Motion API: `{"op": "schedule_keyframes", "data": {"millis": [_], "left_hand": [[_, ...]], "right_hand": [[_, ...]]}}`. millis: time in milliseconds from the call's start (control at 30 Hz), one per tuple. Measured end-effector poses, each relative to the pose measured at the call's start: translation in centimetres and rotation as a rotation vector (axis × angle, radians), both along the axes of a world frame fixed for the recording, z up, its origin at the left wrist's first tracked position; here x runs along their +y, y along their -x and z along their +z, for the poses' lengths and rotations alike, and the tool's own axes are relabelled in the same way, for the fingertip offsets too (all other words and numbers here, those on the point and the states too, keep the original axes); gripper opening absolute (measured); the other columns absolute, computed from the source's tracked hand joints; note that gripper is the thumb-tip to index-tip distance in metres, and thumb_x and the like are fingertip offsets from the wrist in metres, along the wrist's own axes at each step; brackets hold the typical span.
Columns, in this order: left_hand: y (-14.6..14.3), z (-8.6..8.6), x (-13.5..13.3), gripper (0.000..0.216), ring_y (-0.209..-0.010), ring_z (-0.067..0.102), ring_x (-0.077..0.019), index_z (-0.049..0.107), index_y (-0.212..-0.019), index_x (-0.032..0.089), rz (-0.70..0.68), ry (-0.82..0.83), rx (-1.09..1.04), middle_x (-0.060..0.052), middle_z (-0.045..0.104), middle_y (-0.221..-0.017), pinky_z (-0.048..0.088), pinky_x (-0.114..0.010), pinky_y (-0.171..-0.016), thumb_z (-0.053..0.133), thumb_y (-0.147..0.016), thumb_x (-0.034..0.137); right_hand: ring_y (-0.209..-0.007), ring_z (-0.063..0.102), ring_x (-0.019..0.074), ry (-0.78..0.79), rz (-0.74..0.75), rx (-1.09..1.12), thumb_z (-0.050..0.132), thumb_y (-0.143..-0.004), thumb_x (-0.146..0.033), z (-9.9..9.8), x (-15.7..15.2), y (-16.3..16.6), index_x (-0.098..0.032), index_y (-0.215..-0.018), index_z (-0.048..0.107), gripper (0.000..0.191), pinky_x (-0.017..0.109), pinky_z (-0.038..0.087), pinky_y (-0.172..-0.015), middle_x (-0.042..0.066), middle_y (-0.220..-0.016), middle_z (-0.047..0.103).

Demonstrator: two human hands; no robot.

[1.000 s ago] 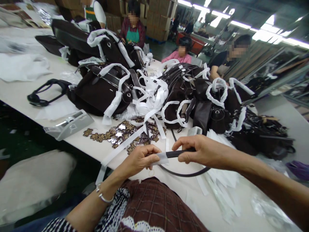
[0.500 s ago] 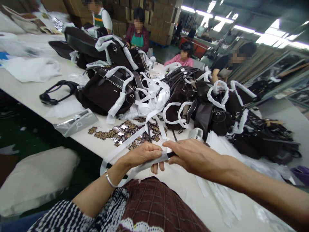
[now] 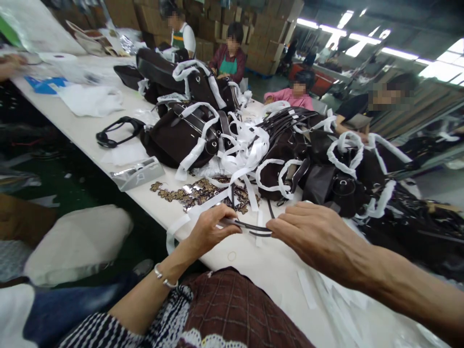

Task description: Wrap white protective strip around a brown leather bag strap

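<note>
Both hands grip a dark, narrow strap (image 3: 252,226), stretched roughly level between them above the table edge. My left hand (image 3: 213,224) pinches its left end between thumb and fingers. Closed round the other end is my right hand (image 3: 302,232), back of the hand upward. A long white wrapping strip (image 3: 208,200) runs behind my left hand and loops down over the table edge. Just beyond the hands lies a heap of flower-shaped brown tags (image 3: 197,191). Behind it, tangled white strips (image 3: 250,145) lie between the piles of dark bags.
A dark brown bag (image 3: 177,140) with white-wrapped handles lies to the left of the strips, more bags (image 3: 319,179) to the right. A clear plastic holder (image 3: 139,174) sits at the table's (image 3: 232,256) near edge. Several people work across the table. A pale sack (image 3: 79,241) rests below left.
My hands have moved apart, and more of the dark strap shows between them. The white strip no longer covers it there. The view has swung left.
</note>
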State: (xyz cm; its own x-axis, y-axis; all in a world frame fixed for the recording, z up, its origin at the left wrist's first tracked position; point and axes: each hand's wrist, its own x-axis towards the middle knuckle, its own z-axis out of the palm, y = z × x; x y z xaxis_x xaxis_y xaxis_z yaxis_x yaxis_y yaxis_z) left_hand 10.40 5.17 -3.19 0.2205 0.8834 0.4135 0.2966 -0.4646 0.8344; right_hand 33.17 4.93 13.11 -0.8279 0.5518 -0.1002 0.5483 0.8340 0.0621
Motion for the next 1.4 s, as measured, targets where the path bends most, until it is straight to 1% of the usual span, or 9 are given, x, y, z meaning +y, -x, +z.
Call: {"op": "schedule_keyframes", "data": {"millis": [233,500,700,833,933,1000,1200,1333,1400], "left_hand": [[0.6,-0.5,-1.0,0.031,-0.071,0.062,-0.0144,0.064,-0.085,0.019,0.190,-0.157,0.058,-0.003,0.069,-0.078,0.050,-0.026,-0.070,0.070,-0.085,0.049],[-0.8,-0.4,-1.8,0.030,-0.070,0.062,-0.0146,0.066,-0.080,0.018,0.119,-0.101,-0.060,-0.003,0.069,-0.076,0.048,-0.024,-0.066,0.076,-0.080,0.046],[-2.8,1.1,-2.0,0.014,-0.065,0.058,-0.0119,0.071,-0.078,0.016,-0.213,0.351,-0.159,0.001,0.068,-0.071,0.044,-0.022,-0.061,0.077,-0.077,0.029],[-4.0,1.5,-2.0,0.015,-0.057,0.055,-0.0100,0.067,-0.079,0.014,-0.481,0.719,-0.345,0.001,0.064,-0.067,0.042,-0.020,-0.054,0.074,-0.076,0.027],[-4.4,1.0,-1.9,0.024,-0.052,0.052,-0.0077,0.064,-0.076,0.013,-0.490,0.783,-0.408,0.003,0.060,-0.063,0.037,-0.017,-0.048,0.078,-0.072,0.032],[-4.6,0.7,-2.0,0.030,-0.048,0.051,-0.0072,0.060,-0.075,0.014,-0.476,0.813,-0.458,0.004,0.057,-0.060,0.036,-0.016,-0.045,0.079,-0.072,0.037],[-4.4,1.0,-3.5,0.045,-0.051,0.063,-0.0152,0.050,-0.094,0.019,-0.472,0.851,-0.607,0.001,0.065,-0.071,0.049,-0.023,-0.047,0.072,-0.078,0.055],[-0.5,-2.8,-5.0,0.063,-0.080,0.071,-0.0220,0.062,-0.099,0.016,-0.549,0.731,-0.292,-0.010,0.073,-0.089,0.055,-0.032,-0.076,0.034,-0.092,0.072],[2.5,-6.5,-7.0,0.068,-0.078,0.068,-0.0189,0.067,-0.079,0.018,-0.319,0.720,0.033,-0.007,0.073,-0.078,0.052,-0.030,-0.083,0.023,-0.097,0.066]], "right_hand": [[-0.069,0.053,0.0161,-0.058,0.050,0.037,0.042,-0.099,-0.020,1.8,-1.9,-1.7,-0.021,-0.090,0.061,0.022,0.033,0.033,-0.066,0.004,-0.081,0.066],[-0.067,0.051,0.0163,-0.033,-0.008,0.010,0.044,-0.098,-0.018,1.5,-2.7,-2.4,-0.021,-0.084,0.056,0.020,0.032,0.031,-0.066,0.002,-0.076,0.063],[-0.067,0.052,0.0175,-0.107,0.054,-0.043,0.047,-0.093,-0.010,-0.4,-3.4,-0.5,-0.019,-0.084,0.057,0.016,0.033,0.028,-0.064,0.004,-0.077,0.064],[-0.071,0.059,0.0196,0.127,-0.153,-0.096,0.045,-0.096,-0.016,-1.2,-2.7,0.5,-0.018,-0.105,0.058,0.016,0.032,0.030,-0.062,0.006,-0.083,0.068],[-0.078,0.066,0.0206,0.402,-0.267,-0.048,0.042,-0.100,-0.047,-1.1,-2.1,0.2,-0.020,-0.132,0.046,0.043,0.029,0.034,-0.062,0.007,-0.094,0.072],[-0.079,0.067,0.0233,0.411,-0.289,-0.041,0.045,-0.094,-0.063,-1.4,-2.0,0.1,-0.021,-0.135,0.047,0.059,0.028,0.034,-0.061,0.008,-0.092,0.073],[-0.058,0.058,0.0153,0.365,-0.328,-0.005,0.060,-0.089,-0.053,-2.7,-2.2,0.6,-0.026,-0.095,0.071,0.030,0.027,0.021,-0.052,0.002,-0.067,0.069],[-0.054,0.049,0.0100,0.558,-0.436,0.067,0.063,-0.087,-0.049,-1.4,-1.2,-0.7,-0.022,-0.080,0.072,0.029,0.023,0.026,-0.051,-0.001,-0.061,0.063],[-0.056,0.050,0.0102,0.631,-0.503,0.115,0.063,-0.085,-0.051,-0.7,-0.4,-2.2,-0.021,-0.080,0.071,0.032,0.022,0.030,-0.051,-0.002,-0.062,0.061]]}}
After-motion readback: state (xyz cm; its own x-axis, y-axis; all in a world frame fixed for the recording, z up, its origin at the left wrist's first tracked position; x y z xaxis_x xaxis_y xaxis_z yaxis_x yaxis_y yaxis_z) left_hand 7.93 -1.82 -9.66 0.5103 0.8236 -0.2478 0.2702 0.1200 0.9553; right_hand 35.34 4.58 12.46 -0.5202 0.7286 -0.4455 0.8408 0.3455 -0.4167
